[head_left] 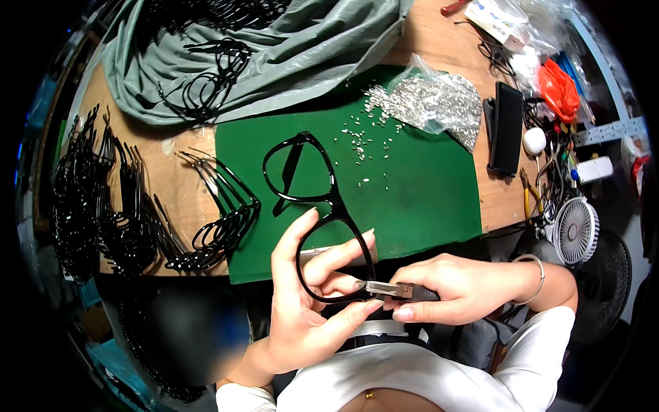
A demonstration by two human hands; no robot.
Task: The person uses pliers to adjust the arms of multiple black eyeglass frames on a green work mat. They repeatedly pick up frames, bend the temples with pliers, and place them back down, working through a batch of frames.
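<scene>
A black glasses frame (334,200) is held up over the near edge of the green mat (425,199). My left hand (312,302) grips its near rim, fingers behind the rim and thumb at the lower corner. One temple arm (291,168) shows folded behind the far rim. My right hand (456,285) is closed around a pair of pliers (395,289) with dark handles. The metal jaws meet the frame's near corner beside my left thumb; what lies between the jaws is too small to make out.
Small silvery pieces (439,99) spill from a clear bag at the far right of the mat. Stacked black glasses frames (223,230) stand on the left. A grey-green cloth (302,69) holds more. At right are a black phone-like slab (505,129), yellow-handled pliers (527,196) and a white fan (575,230).
</scene>
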